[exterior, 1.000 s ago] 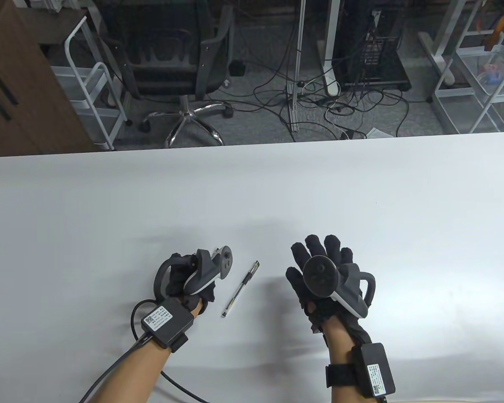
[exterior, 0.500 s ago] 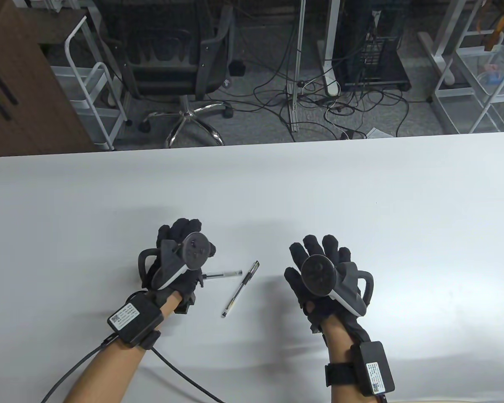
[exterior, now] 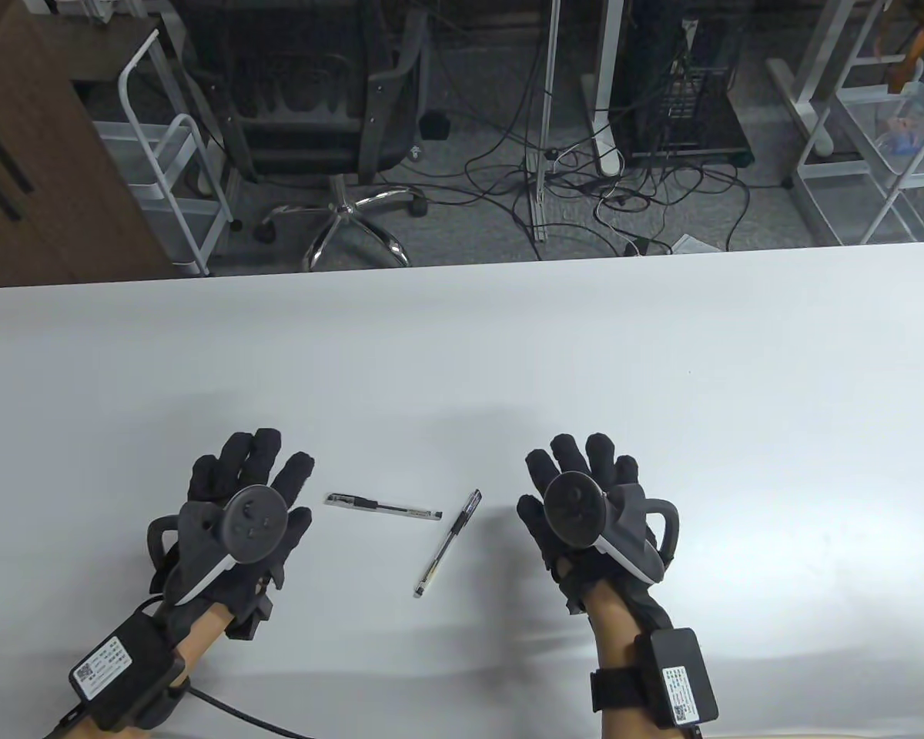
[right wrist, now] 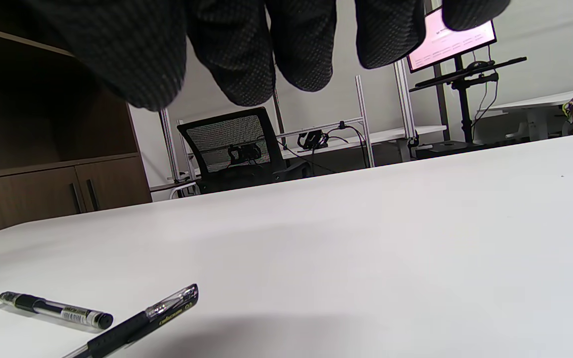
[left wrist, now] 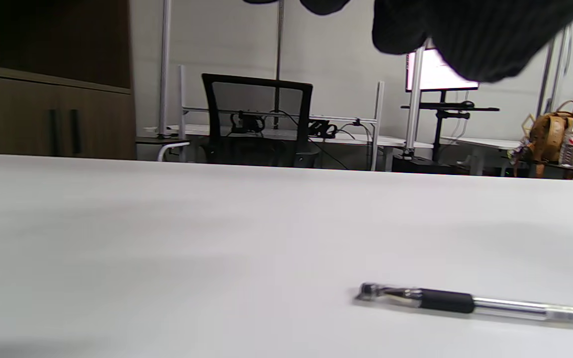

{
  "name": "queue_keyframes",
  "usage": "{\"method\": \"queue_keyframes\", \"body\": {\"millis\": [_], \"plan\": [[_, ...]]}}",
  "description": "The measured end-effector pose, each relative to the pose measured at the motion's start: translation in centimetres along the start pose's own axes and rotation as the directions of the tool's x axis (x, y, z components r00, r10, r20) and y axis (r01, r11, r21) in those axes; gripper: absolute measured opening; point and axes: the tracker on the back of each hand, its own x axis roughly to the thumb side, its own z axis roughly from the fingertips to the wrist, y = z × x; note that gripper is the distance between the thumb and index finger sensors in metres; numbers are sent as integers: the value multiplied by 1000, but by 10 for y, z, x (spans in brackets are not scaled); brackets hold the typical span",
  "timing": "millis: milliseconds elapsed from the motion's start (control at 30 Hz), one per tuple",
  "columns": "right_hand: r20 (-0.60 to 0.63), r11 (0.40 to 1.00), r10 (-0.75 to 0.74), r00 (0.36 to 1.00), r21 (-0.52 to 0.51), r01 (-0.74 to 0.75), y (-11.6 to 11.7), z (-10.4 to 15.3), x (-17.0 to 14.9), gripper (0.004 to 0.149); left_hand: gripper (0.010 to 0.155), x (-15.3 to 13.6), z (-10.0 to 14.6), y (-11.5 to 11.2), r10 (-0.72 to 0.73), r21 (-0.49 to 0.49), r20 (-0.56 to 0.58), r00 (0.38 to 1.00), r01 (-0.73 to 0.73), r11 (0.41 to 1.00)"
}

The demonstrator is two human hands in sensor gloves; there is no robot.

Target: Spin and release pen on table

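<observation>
1. While both gloved hands hover palm-down with fingers spread, neither holds anything: the left hand (exterior: pixel 239 512) sits left of the pens, the right hand (exterior: pixel 581 500) to their right.
2. One clear-barrelled pen with a black grip (exterior: pixel 383 506) lies nearly crosswise on the white table (exterior: pixel 462 354), just right of the left hand and apart from it.
3. A second, capped black-and-clear pen (exterior: pixel 448 543) lies diagonally, its far end near the first pen's right tip; I cannot tell if they touch.
4. Judging from this, the release looks done or nearly so.
5. For a clean finish, lift fingers straight away without brushing the barrel.
6. If another spin is wanted, pinch lightly near the middle and twist gently, so the pen does not knock its neighbour or roll off.
</observation>
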Motion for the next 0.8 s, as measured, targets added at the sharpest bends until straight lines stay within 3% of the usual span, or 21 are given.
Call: {"method": "queue_keyframes", "body": {"millis": [133, 800], "plan": [[14, 1000, 23, 1000, -10, -22, 1, 0, 4, 65, 76, -16, 1, -9, 32, -64, -40, 999, -34, 997], [38, 990, 131, 991, -54, -129, 5, 6, 20, 68, 79, -29, 4, -4, 101, -32, -63, 993, -104, 994]]}}
